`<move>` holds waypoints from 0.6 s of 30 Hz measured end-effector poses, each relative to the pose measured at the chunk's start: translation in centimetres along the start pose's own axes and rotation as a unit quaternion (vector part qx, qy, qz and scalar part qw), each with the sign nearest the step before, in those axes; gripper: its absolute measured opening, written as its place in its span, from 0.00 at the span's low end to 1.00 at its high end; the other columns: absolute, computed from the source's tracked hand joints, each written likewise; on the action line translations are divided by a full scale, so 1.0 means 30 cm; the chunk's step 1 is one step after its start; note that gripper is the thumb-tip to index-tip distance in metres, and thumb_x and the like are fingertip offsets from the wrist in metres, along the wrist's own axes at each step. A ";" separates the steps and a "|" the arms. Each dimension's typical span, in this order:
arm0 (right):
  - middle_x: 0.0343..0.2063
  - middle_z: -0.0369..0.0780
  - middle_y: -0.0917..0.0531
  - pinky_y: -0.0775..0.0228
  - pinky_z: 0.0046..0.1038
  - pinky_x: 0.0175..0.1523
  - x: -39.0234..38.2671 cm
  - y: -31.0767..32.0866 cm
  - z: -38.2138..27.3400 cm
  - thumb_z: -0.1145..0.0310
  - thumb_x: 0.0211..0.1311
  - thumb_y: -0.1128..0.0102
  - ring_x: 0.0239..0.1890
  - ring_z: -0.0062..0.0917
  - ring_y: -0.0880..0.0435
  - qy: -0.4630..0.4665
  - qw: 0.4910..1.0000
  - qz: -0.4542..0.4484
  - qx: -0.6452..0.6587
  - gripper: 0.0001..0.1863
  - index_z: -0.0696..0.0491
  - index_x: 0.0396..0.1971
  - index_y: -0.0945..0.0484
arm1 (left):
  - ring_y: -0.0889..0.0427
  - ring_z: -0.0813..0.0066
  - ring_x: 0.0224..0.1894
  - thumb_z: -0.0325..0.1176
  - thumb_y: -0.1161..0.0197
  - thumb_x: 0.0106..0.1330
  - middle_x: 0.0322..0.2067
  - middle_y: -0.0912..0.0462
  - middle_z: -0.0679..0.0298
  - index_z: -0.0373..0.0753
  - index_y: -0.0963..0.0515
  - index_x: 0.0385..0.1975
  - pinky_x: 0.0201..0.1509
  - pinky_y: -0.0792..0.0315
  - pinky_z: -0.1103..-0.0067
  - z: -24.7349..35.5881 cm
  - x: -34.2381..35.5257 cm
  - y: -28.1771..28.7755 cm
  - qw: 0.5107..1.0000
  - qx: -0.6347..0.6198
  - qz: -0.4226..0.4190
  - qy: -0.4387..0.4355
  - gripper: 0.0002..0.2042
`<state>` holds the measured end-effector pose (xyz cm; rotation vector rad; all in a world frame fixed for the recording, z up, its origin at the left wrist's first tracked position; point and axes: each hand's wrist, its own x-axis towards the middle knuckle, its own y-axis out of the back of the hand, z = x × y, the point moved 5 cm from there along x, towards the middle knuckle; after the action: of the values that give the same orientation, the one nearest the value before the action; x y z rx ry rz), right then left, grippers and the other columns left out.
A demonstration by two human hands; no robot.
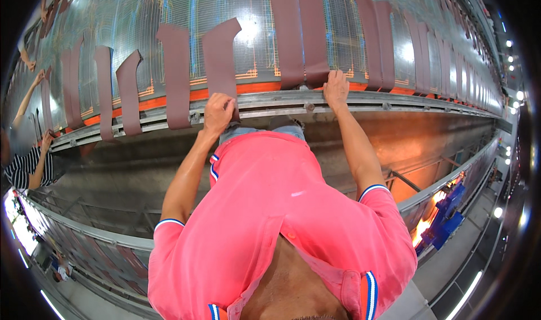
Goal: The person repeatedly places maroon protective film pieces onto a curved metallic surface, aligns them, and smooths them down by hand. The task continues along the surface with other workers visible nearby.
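Long brown cut fabric panels lie across the patterned table. My left hand [218,114] is closed at the near end of one angled-top brown panel [221,58], its fingers curled at the edge where the panel hangs over the metal rail. Farther right, my right hand [336,89] has its fingers bent on the near right corner of a wider brown panel [315,35]. That panel lies flat against another brown panel [287,35] on its left. The fingertips of both hands are partly hidden.
The table [256,55] carries coloured printed lines and an orange strip [256,87] along its near edge. A metal rail [270,103] runs in front of my waist. At far left a co-worker in a striped shirt [34,165] handles other panels. Behind me stands another long table [112,232].
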<state>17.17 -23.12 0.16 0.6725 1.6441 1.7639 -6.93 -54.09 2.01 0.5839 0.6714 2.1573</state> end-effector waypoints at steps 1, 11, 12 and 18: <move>0.43 0.42 0.27 0.32 0.39 0.48 -0.004 -0.010 -0.001 0.67 0.51 0.32 0.50 0.37 0.26 0.003 1.000 -0.014 -0.010 0.19 0.52 0.40 0.30 | 0.21 0.57 0.34 0.25 0.35 0.57 0.28 0.19 0.57 0.34 0.20 0.27 0.39 0.28 0.68 -0.016 -0.010 0.018 1.000 -0.002 0.005 0.002 0.02; 0.51 0.44 0.26 0.35 0.44 0.57 0.026 0.174 -0.041 0.71 0.53 0.40 0.58 0.39 0.29 0.182 0.979 0.055 0.072 0.21 0.53 0.50 0.25 | 0.19 0.64 0.31 0.26 0.35 0.61 0.30 0.17 0.57 0.32 0.19 0.31 0.37 0.26 0.73 0.054 -0.016 0.033 0.983 0.001 0.150 0.103 0.04; 0.52 0.43 0.26 0.35 0.44 0.58 0.018 0.165 -0.047 0.71 0.53 0.40 0.59 0.39 0.29 0.252 0.961 0.086 0.079 0.22 0.53 0.50 0.25 | 0.19 0.65 0.30 0.26 0.35 0.61 0.30 0.17 0.58 0.32 0.18 0.31 0.36 0.26 0.74 0.071 -0.027 -0.007 0.979 -0.018 0.151 0.132 0.04; 0.47 0.40 0.24 0.34 0.40 0.56 -0.028 0.014 -0.036 0.72 0.55 0.39 0.54 0.35 0.27 0.261 0.958 0.009 0.118 0.16 0.55 0.45 0.22 | 0.19 0.62 0.30 0.25 0.35 0.60 0.28 0.17 0.57 0.32 0.19 0.28 0.37 0.26 0.72 0.198 -0.083 -0.135 0.978 -0.060 0.135 0.145 0.03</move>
<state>16.90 -24.46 0.52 0.3330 2.2327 1.8810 0.29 -52.24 3.48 0.3104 0.6368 2.5496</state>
